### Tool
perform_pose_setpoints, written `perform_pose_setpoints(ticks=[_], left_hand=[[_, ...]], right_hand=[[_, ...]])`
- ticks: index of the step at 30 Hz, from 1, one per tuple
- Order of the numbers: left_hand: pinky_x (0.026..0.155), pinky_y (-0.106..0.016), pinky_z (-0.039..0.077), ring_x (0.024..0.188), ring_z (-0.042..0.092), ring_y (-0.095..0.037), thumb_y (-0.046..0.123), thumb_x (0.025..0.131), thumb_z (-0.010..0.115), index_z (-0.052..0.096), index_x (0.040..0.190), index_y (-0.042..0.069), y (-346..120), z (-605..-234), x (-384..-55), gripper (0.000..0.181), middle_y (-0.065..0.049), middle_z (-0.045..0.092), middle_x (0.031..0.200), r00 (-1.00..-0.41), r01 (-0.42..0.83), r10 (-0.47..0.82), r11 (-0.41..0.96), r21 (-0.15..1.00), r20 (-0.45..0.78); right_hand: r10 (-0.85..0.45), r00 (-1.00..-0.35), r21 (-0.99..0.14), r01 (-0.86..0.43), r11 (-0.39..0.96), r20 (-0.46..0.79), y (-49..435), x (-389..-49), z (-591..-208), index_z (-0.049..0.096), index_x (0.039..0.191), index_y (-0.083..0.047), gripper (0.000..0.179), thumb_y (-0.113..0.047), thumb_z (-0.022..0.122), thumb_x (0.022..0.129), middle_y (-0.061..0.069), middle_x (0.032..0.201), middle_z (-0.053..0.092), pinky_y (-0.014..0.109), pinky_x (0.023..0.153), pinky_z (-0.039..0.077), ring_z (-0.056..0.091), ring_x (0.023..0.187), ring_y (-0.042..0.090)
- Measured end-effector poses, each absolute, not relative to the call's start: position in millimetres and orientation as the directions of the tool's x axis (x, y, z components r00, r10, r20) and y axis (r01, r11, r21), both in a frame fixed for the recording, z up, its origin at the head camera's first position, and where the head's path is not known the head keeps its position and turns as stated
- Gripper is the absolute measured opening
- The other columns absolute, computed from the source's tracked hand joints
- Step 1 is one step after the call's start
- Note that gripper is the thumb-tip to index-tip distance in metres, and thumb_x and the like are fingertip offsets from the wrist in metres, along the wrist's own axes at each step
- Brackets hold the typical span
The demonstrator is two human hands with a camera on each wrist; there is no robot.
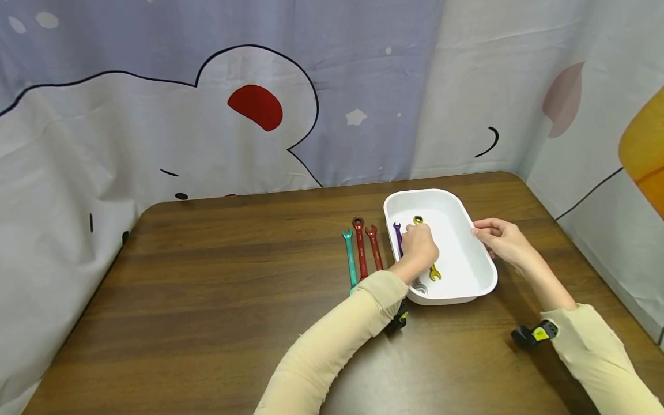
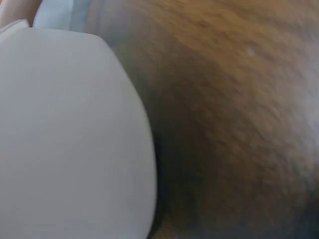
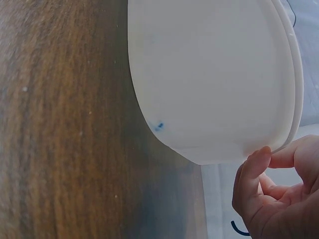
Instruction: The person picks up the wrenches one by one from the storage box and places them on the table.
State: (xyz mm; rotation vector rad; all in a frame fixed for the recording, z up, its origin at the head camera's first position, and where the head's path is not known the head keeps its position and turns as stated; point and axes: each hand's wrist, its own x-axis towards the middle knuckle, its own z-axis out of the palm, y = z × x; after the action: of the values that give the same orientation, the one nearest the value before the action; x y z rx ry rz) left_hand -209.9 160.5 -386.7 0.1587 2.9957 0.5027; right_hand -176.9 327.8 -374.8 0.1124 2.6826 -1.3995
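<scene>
A white plastic tray (image 1: 467, 253) sits toward the right of the table in the head view. Inside lie a purple wrench (image 1: 397, 233), a yellow wrench (image 1: 434, 273) and a silver wrench end (image 1: 419, 286). My left hand (image 1: 419, 248) reaches down into the tray with curled fingers around a wrench; the hand itself hides which one. At the tray's right side, my right hand (image 1: 500, 239) pinches the rim between thumb and fingers, also plain in the right wrist view. The left wrist view shows only the tray's outer wall (image 2: 75, 134) and wood, with those fingers out of sight.
Left of the tray, a teal wrench (image 1: 350, 256), a dark red ratchet wrench (image 1: 360, 248) and another red wrench (image 1: 374, 248) lie side by side on the wooden table (image 1: 218, 288). A printed curtain (image 1: 363, 86) hangs behind the table.
</scene>
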Motion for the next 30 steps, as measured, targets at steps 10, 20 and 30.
perform_pose_setpoints(ticks=[10,20,30], left_hand=[[0.064,-0.024,0.055,0.085,0.067,-0.015,0.019,0.078,0.073,0.071,0.094,0.015,161.5,-389.6,-212.5,0.017,-0.003,0.07,0.095,-0.991,0.07,0.101,0.945,0.319,-0.083],[0.062,-0.024,0.054,0.077,0.066,-0.014,0.016,0.076,0.073,0.068,0.087,0.012,157.1,-390.1,-212.5,0.013,-0.002,0.071,0.087,-0.989,0.089,0.129,0.906,0.413,-0.069],[0.061,-0.025,0.051,0.071,0.06,-0.014,0.019,0.071,0.08,0.06,0.071,0.012,154.4,-392.5,-213.2,0.021,-0.001,0.067,0.08,-0.987,0.089,0.141,0.879,0.469,-0.076]], right_hand=[[0.012,-0.991,-0.816,0.114,0.566,-0.13,328.1,-176.9,-375.2,0.045,0.13,0.01,0.05,-0.028,0.05,0.099,-0.014,0.083,0.058,0.026,0.055,0.05,0.053,0.068,0.001],[0.016,-0.992,-0.811,0.114,0.573,-0.128,328.7,-176.8,-375.7,0.046,0.13,0.01,0.049,-0.028,0.05,0.099,-0.013,0.084,0.059,0.025,0.055,0.049,0.053,0.068,0.001],[0.018,-0.991,-0.804,0.117,0.583,-0.13,327.4,-177.0,-375.0,0.046,0.13,0.01,0.049,-0.028,0.05,0.099,-0.008,0.087,0.06,0.025,0.055,0.05,0.053,0.069,0.002]])
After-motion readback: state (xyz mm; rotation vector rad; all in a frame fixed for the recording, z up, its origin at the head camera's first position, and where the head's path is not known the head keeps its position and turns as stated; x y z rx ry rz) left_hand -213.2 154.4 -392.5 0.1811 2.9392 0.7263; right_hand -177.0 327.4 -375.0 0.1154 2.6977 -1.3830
